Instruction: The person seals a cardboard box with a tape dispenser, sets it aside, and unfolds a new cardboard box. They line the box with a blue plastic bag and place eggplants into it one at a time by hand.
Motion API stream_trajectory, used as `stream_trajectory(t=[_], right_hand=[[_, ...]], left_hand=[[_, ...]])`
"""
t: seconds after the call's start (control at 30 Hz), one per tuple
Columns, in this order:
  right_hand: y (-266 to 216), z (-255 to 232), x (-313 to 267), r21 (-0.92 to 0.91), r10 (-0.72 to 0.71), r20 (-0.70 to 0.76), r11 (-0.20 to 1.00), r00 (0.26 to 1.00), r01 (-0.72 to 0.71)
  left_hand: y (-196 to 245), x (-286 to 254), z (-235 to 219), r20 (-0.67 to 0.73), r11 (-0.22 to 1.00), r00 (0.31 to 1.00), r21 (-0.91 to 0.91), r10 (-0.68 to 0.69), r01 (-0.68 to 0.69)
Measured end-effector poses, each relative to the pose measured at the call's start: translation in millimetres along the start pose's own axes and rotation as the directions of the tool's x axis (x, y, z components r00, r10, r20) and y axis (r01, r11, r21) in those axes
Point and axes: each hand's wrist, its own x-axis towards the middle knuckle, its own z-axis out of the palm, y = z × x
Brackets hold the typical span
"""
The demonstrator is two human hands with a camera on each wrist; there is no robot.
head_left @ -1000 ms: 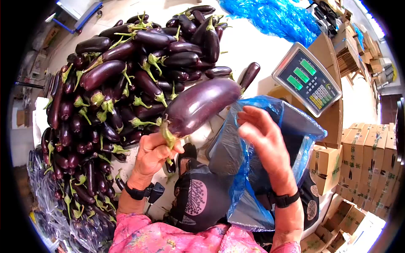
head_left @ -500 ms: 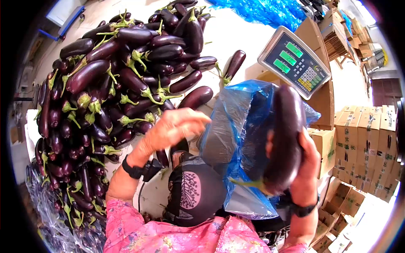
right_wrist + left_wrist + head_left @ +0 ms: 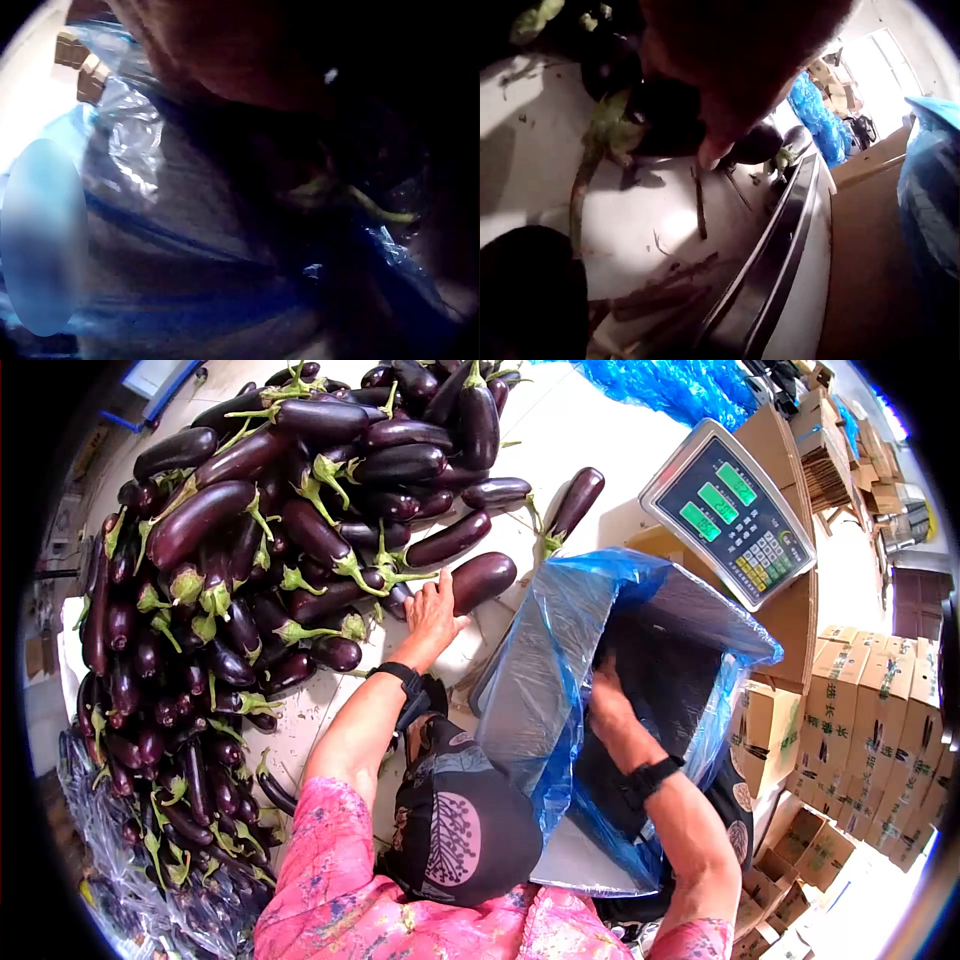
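Note:
In the head view my left hand touches the near end of a dark purple eggplant, fingers fairly straight and thumb apart. The left wrist view has that hand dark above eggplants, thumb tip pointing down. My right hand reaches into a container lined with a blue plastic bag; its fingers are hidden. Beside this hand, the right wrist view shows a green eggplant stem in deep shadow; whether the hand holds that eggplant, I cannot tell.
A large eggplant pile covers the left side. One eggplant lies apart, near a scale display. Stacked cartons stand at right, and blue plastic film lies at the back.
The large eggplant passed from my left hand to my right, which has gone down into the lined container. My left hand has moved back to an eggplant at the pile's edge.

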Motion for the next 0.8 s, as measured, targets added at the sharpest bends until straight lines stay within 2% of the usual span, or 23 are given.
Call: stream_trajectory(t=[0.03, 0.13, 0.17, 0.23, 0.27, 0.3, 0.37, 0.43, 0.47, 0.5, 0.57, 0.63, 0.67, 0.7, 0.77, 0.8], right_hand=[[7.1, 3.3, 7.2, -0.022, -0.055, 0.01, 0.998, 0.998, 0.055], [27.8, 7.1, 27.4, -0.057, -0.209, 0.056, 0.976, 0.976, 0.212], [35.3, 6.9, 32.1, -0.046, -0.252, 0.082, 0.966, 0.964, 0.256], [52.1, 15.8, 38.4, -0.123, -0.339, -0.021, 0.934, 0.941, 0.334], [58.3, 20.6, 40.8, -0.167, -0.384, -0.07, 0.915, 0.921, 0.368], [56.7, 21.6, 39.0, -0.204, -0.415, -0.107, 0.899, 0.904, 0.388], [50.0, 24.0, 29.9, -0.258, -0.421, -0.165, 0.891, 0.892, 0.373], [37.5, 24.6, 15.4, -0.316, -0.384, -0.201, 0.896, 0.901, 0.311], [29.4, 23.9, 6.5, -0.35, -0.36, -0.216, 0.896, 0.908, 0.272], [18.6, 23.9, -0.9, -0.375, -0.326, -0.227, 0.899, 0.918, 0.226], [-3.0, 21.8, -13.5, -0.423, -0.233, -0.235, 0.899, 0.944, 0.117], [-20.5, 17.0, -17.3, -0.294, -0.11, -0.164, 0.954, 0.98, 0.058], [15.3, 15.2, 16.2, 0.136, -0.072, -0.054, 0.988, 0.996, 0.079], [49.7, 13.6, 48.7, 0.535, -0.034, 0.057, 0.845, 0.998, -0.002], [62.7, 22.2, 53.5, 0.219, -0.169, -0.014, 0.961, 0.986, 0.168], [64.2, 26.0, 51.6, 0.047, -0.241, -0.03, 0.969, 0.97, 0.242]], left_hand=[[2.3, 2.5, -2.0, 0.047, 0.998, 0.997, 0.02, -0.056, 0.056], [3.3, 2.4, -13.6, 0.045, 0.987, 0.995, -0.132, -0.086, 0.092], [0.9, 3.1, -20.0, 0.112, 0.944, 0.992, -0.316, -0.062, 0.094], [-2.9, 0.6, -49.0, 0.223, 0.76, 0.975, -0.636, 0.015, 0.134], [-0.6, -5.6, -65.6, 0.217, 0.601, 0.971, -0.791, 0.099, 0.115], [4.3, -15.1, -79.3, 0.19, 0.354, 0.96, -0.929, 0.205, 0.108], [-1.9, -37.7, -95.1, 0.458, -0.036, 0.873, -0.882, 0.168, 0.47], [-4.2, -60.3, -125.3, 0.505, -0.306, 0.716, -0.669, 0.482, 0.677], [-4.5, -71.4, -126.7, 0.465, -0.348, 0.765, -0.697, 0.446, 0.627], [-9.9, -77.3, -126.1, 0.45, -0.369, 0.757, -0.679, 0.474, 0.634], [-10.7, -86.0, -129.2, 0.383, -0.486, 0.735, -0.567, 0.56, 0.665], [-8.6, -94.6, -136.0, 0.353, -0.535, 0.736, -0.517, 0.577, 0.668], [-6.4, -96.7, -139.2, 0.336, -0.556, 0.735, -0.492, 0.589, 0.67], [-3.8, -98.1, -140.5, 0.312, -0.566, 0.738, -0.488, 0.598, 0.665], [-0.7, -102.8, -142.1, 0.272, -0.588, 0.745, -0.475, 0.609, 0.654], [0.8, -104.0, -146.5, 0.295, -0.582, 0.746, -0.482, 0.597, 0.655]])
